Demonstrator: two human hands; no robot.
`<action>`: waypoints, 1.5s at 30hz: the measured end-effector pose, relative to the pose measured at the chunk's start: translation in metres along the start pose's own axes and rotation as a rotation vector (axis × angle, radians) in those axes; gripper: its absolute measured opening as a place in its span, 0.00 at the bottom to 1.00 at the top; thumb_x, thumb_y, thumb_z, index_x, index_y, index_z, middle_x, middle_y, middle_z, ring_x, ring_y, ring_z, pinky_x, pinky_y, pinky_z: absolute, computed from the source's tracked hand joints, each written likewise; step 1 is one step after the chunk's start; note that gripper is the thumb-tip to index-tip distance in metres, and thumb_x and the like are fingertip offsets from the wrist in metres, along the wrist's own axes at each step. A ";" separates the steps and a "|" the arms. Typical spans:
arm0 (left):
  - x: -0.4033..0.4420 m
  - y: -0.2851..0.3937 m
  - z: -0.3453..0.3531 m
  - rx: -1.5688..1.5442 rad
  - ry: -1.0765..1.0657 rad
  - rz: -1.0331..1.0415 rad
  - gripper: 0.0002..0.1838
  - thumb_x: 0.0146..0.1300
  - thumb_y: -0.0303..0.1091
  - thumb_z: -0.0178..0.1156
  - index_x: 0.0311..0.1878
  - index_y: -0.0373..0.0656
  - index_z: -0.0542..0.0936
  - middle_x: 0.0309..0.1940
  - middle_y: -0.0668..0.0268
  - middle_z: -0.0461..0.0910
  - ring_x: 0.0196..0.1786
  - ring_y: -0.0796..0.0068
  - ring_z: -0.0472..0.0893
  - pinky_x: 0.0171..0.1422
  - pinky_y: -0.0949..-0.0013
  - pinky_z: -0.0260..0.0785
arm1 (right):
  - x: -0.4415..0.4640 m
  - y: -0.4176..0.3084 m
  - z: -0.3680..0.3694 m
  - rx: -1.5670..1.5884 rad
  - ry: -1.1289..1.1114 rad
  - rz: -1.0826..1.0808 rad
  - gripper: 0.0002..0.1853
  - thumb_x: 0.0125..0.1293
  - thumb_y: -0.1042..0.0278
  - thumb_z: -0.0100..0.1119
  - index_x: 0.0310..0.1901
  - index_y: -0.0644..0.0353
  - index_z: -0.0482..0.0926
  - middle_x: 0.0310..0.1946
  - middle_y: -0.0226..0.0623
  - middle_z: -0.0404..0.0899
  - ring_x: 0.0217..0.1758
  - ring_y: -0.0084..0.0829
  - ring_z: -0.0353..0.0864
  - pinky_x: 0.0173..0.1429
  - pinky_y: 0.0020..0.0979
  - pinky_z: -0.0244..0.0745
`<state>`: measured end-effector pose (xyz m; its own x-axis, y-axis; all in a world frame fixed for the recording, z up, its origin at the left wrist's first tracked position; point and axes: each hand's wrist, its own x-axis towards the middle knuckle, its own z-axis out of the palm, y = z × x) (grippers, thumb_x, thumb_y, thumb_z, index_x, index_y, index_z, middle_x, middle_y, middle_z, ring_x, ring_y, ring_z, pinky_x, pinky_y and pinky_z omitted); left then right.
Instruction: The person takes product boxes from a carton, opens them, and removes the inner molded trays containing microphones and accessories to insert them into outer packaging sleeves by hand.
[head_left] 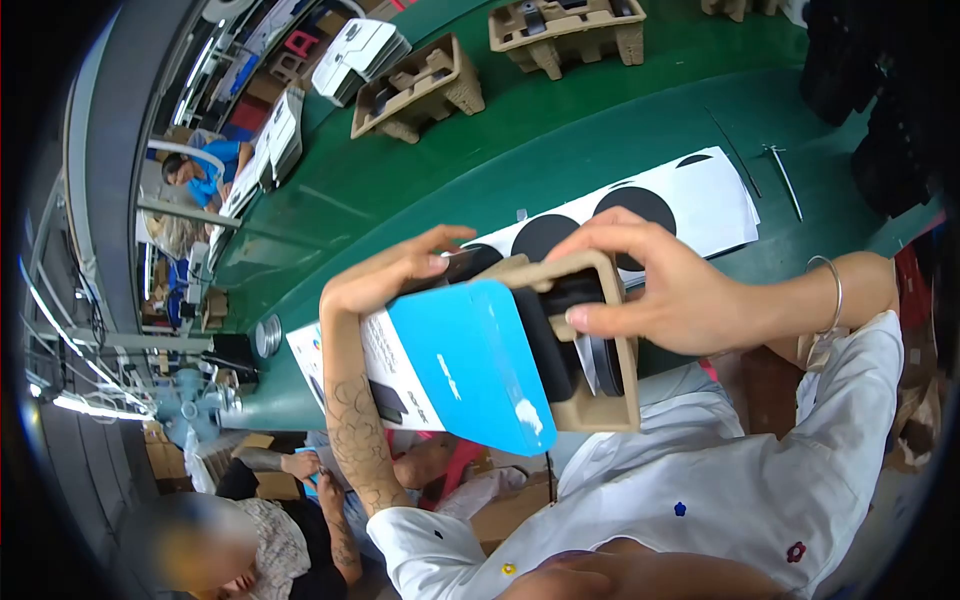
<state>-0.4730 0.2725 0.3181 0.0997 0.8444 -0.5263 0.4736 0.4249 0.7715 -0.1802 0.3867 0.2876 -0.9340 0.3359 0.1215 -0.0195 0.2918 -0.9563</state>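
Note:
A retail box [385, 345] with a blue lid flap [470, 365] is tilted in front of me. My left hand [395, 268] grips the box's far side, its fingers and thumb beside a dark rounded part [472, 263]. A brown moulded-pulp tray [622, 390] sticks out of the box's end, with black parts [545, 345] in it. My right hand [650, 285] pinches the tray's outer end, fingers on its upper rim and thumb inside. How far the tray reaches into the box is hidden.
White sheets with black circles [690, 205] lie on the green table [420, 190]. Filled pulp trays [420, 95] stand on a green surface beyond. A thin metal tool [785, 180] lies right. One person [300, 530] is near at lower left, another [208, 172] farther off.

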 end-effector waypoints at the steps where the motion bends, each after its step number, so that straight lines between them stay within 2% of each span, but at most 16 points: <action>1: -0.004 0.004 0.001 0.011 0.052 -0.023 0.48 0.59 0.65 0.52 0.72 0.36 0.60 0.67 0.51 0.65 0.70 0.60 0.65 0.73 0.60 0.53 | 0.005 -0.002 0.000 0.037 -0.013 0.053 0.22 0.60 0.66 0.68 0.56 0.58 0.76 0.47 0.34 0.70 0.58 0.30 0.69 0.65 0.35 0.64; 2: -0.013 0.008 -0.002 0.133 0.129 -0.001 0.56 0.53 0.77 0.51 0.74 0.40 0.58 0.70 0.50 0.63 0.73 0.56 0.61 0.75 0.55 0.51 | 0.010 -0.003 0.001 0.197 -0.044 0.109 0.20 0.62 0.67 0.66 0.55 0.59 0.75 0.48 0.35 0.72 0.56 0.29 0.73 0.63 0.34 0.67; 3: -0.028 0.006 -0.005 0.232 0.189 0.070 0.57 0.51 0.74 0.57 0.74 0.40 0.58 0.71 0.48 0.61 0.74 0.54 0.59 0.76 0.54 0.50 | 0.014 -0.004 0.002 0.354 -0.066 0.170 0.18 0.64 0.68 0.64 0.55 0.61 0.75 0.48 0.35 0.74 0.53 0.28 0.76 0.60 0.33 0.70; 5: -0.069 -0.006 -0.006 0.431 0.307 0.201 0.60 0.45 0.69 0.68 0.74 0.39 0.56 0.73 0.45 0.56 0.76 0.48 0.55 0.77 0.52 0.48 | 0.021 -0.011 0.004 0.450 -0.083 0.253 0.15 0.66 0.72 0.61 0.53 0.64 0.74 0.47 0.37 0.79 0.48 0.27 0.83 0.53 0.29 0.77; 8: -0.124 -0.014 0.022 0.638 0.400 0.041 0.73 0.26 0.65 0.78 0.76 0.42 0.53 0.75 0.43 0.49 0.77 0.40 0.47 0.78 0.47 0.42 | 0.028 -0.013 0.005 0.414 -0.066 0.305 0.17 0.66 0.70 0.62 0.55 0.62 0.74 0.45 0.36 0.80 0.48 0.25 0.81 0.53 0.28 0.76; 11: -0.137 -0.036 0.070 0.735 0.562 0.051 0.76 0.22 0.58 0.82 0.77 0.43 0.51 0.75 0.41 0.45 0.77 0.37 0.44 0.78 0.45 0.40 | 0.034 -0.015 0.007 0.384 -0.052 0.373 0.18 0.67 0.67 0.61 0.57 0.60 0.73 0.44 0.35 0.80 0.45 0.25 0.81 0.49 0.31 0.77; 13: -0.127 -0.038 0.109 0.584 0.623 0.220 0.72 0.30 0.56 0.82 0.77 0.43 0.48 0.76 0.41 0.39 0.78 0.37 0.41 0.77 0.40 0.41 | 0.037 -0.018 0.010 0.372 -0.042 0.417 0.19 0.68 0.65 0.60 0.58 0.59 0.73 0.44 0.35 0.80 0.43 0.25 0.80 0.47 0.33 0.78; 15: -0.112 -0.031 0.148 0.591 0.755 0.301 0.69 0.34 0.53 0.81 0.76 0.39 0.48 0.76 0.39 0.39 0.77 0.34 0.42 0.75 0.38 0.43 | 0.040 -0.024 0.015 0.367 -0.043 0.455 0.19 0.68 0.63 0.60 0.58 0.59 0.73 0.44 0.35 0.80 0.42 0.26 0.80 0.45 0.35 0.79; 17: -0.092 -0.037 0.173 0.621 1.002 0.450 0.52 0.45 0.42 0.76 0.71 0.34 0.61 0.73 0.38 0.52 0.74 0.32 0.53 0.73 0.40 0.52 | 0.044 -0.022 0.020 0.357 -0.051 0.441 0.19 0.69 0.61 0.59 0.58 0.58 0.73 0.43 0.36 0.79 0.43 0.28 0.81 0.45 0.39 0.82; 20: -0.073 -0.051 0.178 0.709 1.205 0.513 0.30 0.53 0.28 0.64 0.62 0.30 0.73 0.63 0.40 0.70 0.67 0.35 0.67 0.67 0.44 0.64 | 0.049 -0.019 0.026 0.346 -0.051 0.463 0.20 0.70 0.62 0.57 0.60 0.58 0.71 0.46 0.37 0.78 0.44 0.29 0.81 0.46 0.41 0.83; 23: -0.061 -0.046 0.173 0.708 1.474 0.576 0.23 0.54 0.18 0.55 0.55 0.29 0.78 0.55 0.43 0.78 0.60 0.40 0.76 0.62 0.50 0.70 | 0.052 -0.018 0.031 0.371 -0.023 0.470 0.20 0.71 0.63 0.55 0.61 0.58 0.70 0.48 0.38 0.77 0.47 0.30 0.81 0.47 0.43 0.83; 27: -0.057 -0.029 0.158 0.511 1.620 0.703 0.23 0.54 0.14 0.52 0.55 0.27 0.77 0.54 0.42 0.79 0.59 0.42 0.77 0.63 0.50 0.71 | 0.061 -0.007 0.027 0.421 -0.063 0.485 0.21 0.72 0.63 0.53 0.62 0.59 0.67 0.51 0.38 0.76 0.51 0.31 0.80 0.51 0.47 0.82; 35: -0.056 -0.030 0.153 0.478 1.674 0.805 0.24 0.53 0.13 0.53 0.56 0.26 0.77 0.53 0.43 0.79 0.59 0.43 0.78 0.64 0.52 0.71 | 0.060 -0.005 0.029 0.431 -0.060 0.428 0.21 0.72 0.64 0.51 0.63 0.59 0.66 0.53 0.38 0.75 0.52 0.30 0.79 0.59 0.48 0.77; 37: -0.061 -0.036 0.153 0.484 1.673 0.839 0.24 0.53 0.14 0.55 0.57 0.26 0.77 0.53 0.43 0.79 0.58 0.43 0.78 0.63 0.53 0.71 | 0.050 -0.012 0.036 0.433 -0.034 0.409 0.21 0.71 0.67 0.50 0.63 0.60 0.66 0.54 0.38 0.75 0.54 0.30 0.79 0.58 0.45 0.78; 40: -0.071 -0.040 0.158 0.456 1.695 0.795 0.34 0.41 0.09 0.41 0.57 0.24 0.76 0.52 0.41 0.80 0.56 0.47 0.81 0.64 0.61 0.69 | 0.039 -0.014 0.040 0.428 -0.017 0.388 0.22 0.69 0.69 0.50 0.64 0.61 0.65 0.55 0.39 0.74 0.55 0.31 0.79 0.58 0.42 0.79; 45: -0.078 -0.034 0.154 0.396 1.703 0.841 0.35 0.39 0.10 0.40 0.56 0.24 0.77 0.50 0.41 0.80 0.54 0.48 0.82 0.63 0.62 0.69 | 0.036 -0.016 0.041 0.449 -0.009 0.404 0.22 0.69 0.71 0.50 0.64 0.60 0.65 0.56 0.39 0.74 0.57 0.32 0.78 0.59 0.45 0.79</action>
<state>-0.3626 0.1417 0.2777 -0.3343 0.2466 0.9096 0.9294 -0.0739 0.3616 -0.2282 0.3571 0.2964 -0.9019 0.3328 -0.2754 0.1909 -0.2647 -0.9453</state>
